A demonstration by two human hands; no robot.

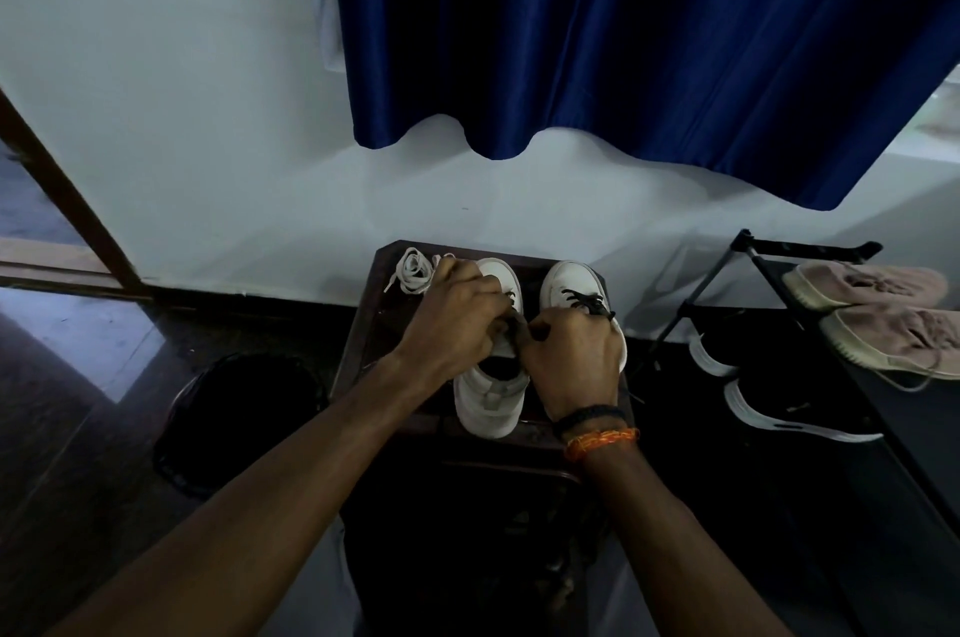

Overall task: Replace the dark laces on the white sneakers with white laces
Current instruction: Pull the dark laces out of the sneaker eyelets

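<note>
Both hands pinching dark lace point(519, 324), left sneaker point(491, 402), stool edge point(363, 324)

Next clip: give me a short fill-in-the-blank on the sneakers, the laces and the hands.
1. The loose white laces lie to the ____ of the two white sneakers.
2. The lacing still visible on the right sneaker is ____ in colour.
3. Both hands, left hand and right hand, work at the ____ sneaker.

Missing words: left; dark; left

a blue curtain point(649, 38) hangs above; pink shoes point(872, 309) and black shoes point(779, 392) sit on a rack point(769, 251).
</note>
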